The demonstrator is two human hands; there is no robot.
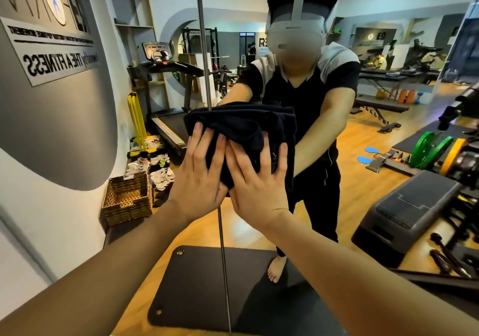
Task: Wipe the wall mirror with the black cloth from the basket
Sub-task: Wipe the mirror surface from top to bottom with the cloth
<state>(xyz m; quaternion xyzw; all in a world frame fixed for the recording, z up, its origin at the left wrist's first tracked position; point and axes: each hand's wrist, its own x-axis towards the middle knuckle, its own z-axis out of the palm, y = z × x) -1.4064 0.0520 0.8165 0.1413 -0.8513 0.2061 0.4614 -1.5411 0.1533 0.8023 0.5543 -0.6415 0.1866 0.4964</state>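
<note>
Black cloth [241,131]: bunched, flattened against the wall mirror [363,154] at chest height, over the vertical seam between two panes.
Left hand [199,177]: fingers straight and spread, palm pressing the cloth's lower left edge.
Right hand [256,180]: likewise splayed flat, overlapping the left at the thumb side; holds nothing by curl. Both palms likely share pressure for an even wipe.
Basket [127,198]: woven, seen in reflection on the floor at left, apparently emptied.
</note>
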